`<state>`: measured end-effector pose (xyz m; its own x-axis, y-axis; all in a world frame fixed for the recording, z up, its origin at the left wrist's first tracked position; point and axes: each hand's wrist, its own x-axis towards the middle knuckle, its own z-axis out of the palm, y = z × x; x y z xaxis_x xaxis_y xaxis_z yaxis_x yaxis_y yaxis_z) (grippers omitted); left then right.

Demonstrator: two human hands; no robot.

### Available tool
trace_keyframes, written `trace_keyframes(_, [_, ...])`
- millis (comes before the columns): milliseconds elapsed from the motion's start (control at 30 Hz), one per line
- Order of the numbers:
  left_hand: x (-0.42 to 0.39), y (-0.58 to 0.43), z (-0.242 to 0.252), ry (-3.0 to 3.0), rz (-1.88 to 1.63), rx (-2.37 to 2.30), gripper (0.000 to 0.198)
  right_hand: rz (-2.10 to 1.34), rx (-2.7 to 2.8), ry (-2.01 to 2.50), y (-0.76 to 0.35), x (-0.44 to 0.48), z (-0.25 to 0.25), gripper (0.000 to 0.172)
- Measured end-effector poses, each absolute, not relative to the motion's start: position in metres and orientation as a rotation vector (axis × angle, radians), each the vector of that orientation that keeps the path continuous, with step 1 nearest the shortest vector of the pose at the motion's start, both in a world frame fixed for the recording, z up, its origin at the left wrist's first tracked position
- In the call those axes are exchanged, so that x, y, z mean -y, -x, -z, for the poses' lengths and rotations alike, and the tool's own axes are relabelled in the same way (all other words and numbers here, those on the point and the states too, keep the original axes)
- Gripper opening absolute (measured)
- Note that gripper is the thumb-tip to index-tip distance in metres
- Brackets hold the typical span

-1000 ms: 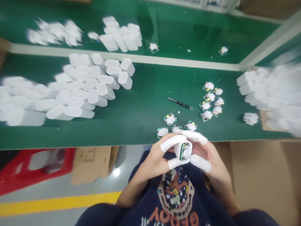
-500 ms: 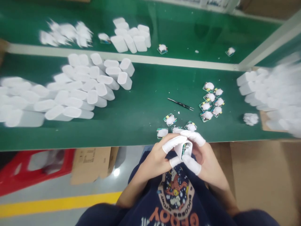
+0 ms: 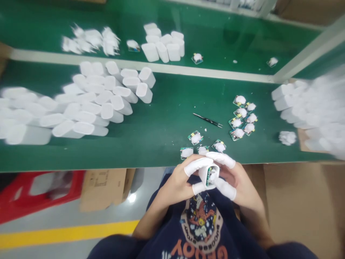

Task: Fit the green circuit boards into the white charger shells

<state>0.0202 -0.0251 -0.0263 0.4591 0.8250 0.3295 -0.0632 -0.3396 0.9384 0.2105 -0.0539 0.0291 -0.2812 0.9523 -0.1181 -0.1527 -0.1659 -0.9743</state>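
Your left hand (image 3: 176, 181) and right hand (image 3: 242, 189) curl closed around a white rectangular plastic housing (image 3: 204, 175), gripping it from both sides above the near edge of the green worktop (image 3: 161, 154). White finger cots (image 3: 198, 165) cover the fingertips. The open end faces you, exposing a green circuit board (image 3: 208, 176). Small loose circuit boards (image 3: 196, 137) lie just beyond, within easy reach; slim black tweezers (image 3: 208, 120) rest farther away.

White finger cots (image 3: 198, 166) on left hand (image 3: 176, 181) and right hand (image 3: 242, 187), navy top (image 3: 229, 230), round cartoon print (image 3: 201, 225), orange lettering (image 3: 199, 248)
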Motion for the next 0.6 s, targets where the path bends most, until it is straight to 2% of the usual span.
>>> trace_keyframes(233, [0.0258, -0.0212, 0.0233, -1.727, -1.078, -0.645, 0.046, -1.541, 1.098, 1.077, -0.2075, 0.0552, -0.0285, 0.030])
trace_keyframes(433, [0.0272, -0.0252, 0.0214, -1.783, -1.028, -0.685, 0.048, -1.520, 1.136, 1.114, -0.2077, 0.0546, -0.0251, 0.036])
trace_keyframes(600, [0.0263, -0.0263, 0.0208, -1.798, -0.967, -0.726, 0.039, -1.450, 1.226, 1.196, -0.2080, 0.0531, -0.0242, 0.037])
